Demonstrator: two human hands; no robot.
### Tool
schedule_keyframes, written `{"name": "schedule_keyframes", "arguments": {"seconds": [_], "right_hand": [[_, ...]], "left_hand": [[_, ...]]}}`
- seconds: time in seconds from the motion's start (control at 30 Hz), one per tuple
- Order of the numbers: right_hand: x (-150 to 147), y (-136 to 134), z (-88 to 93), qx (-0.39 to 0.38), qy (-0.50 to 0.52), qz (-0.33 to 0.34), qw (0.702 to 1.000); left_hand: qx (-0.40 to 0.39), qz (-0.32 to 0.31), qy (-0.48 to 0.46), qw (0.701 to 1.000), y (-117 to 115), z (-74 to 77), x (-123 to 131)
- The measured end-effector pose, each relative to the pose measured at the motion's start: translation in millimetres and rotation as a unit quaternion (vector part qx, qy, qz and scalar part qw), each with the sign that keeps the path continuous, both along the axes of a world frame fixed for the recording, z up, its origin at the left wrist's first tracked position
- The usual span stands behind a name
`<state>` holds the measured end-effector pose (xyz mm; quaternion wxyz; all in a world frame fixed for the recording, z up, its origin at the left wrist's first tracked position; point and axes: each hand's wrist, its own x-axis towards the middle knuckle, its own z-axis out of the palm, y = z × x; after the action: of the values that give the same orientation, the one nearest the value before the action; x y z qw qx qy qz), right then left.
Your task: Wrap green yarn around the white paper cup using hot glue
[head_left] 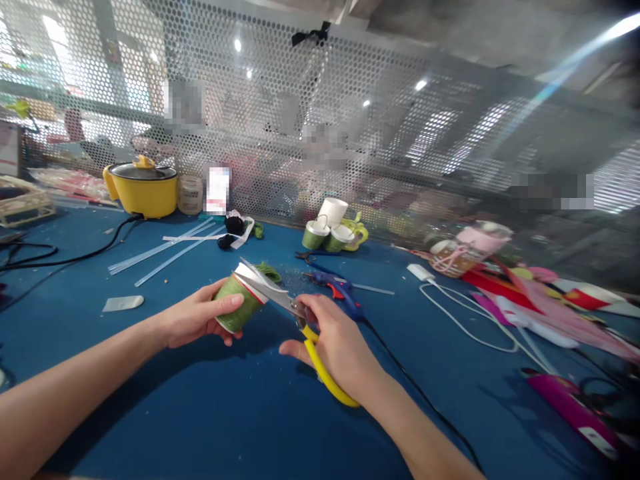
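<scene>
My left hand (pixel 203 315) holds a small cup (pixel 239 303) wrapped in green yarn, tilted with its white rim toward the upper right. In my right hand (pixel 336 343) is a pair of scissors (pixel 320 363) with yellow handles. The metal blades are parted at the cup's white rim, one on either side as far as I can tell. Green yarn (pixel 269 272) lies just behind the cup. A blue glue gun (pixel 345 293) rests on the blue table beyond my right hand.
Pliers (pixel 313 255) and green-wrapped cups (pixel 316 235) stand near the perforated screen. Clear glue sticks (pixel 165 250) and a yellow pot (pixel 145 193) are at the left. Right: a white cable (pixel 465 327), pink and red materials (pixel 530 293), a purple tool (pixel 570 403). The glue gun's black cord runs beside my right forearm.
</scene>
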<state>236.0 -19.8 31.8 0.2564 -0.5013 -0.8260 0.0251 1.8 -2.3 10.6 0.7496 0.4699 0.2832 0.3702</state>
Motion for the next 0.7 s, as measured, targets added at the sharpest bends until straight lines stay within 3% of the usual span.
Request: {"name": "schedule_keyframes", "arguments": {"seconds": [0.5,0.7], "right_hand": [[-2.5,-2.8,1.8,0.001,-0.019,-0.027,0.999],[-2.3,-3.2,1.8,0.015,0.002,-0.028,1.000]], "left_hand": [[0.057,0.070,0.086,0.992,-1.9,2.8,2.2],[-0.009,0.007,0.009,1.000,2.5,0.8,-2.2]]}}
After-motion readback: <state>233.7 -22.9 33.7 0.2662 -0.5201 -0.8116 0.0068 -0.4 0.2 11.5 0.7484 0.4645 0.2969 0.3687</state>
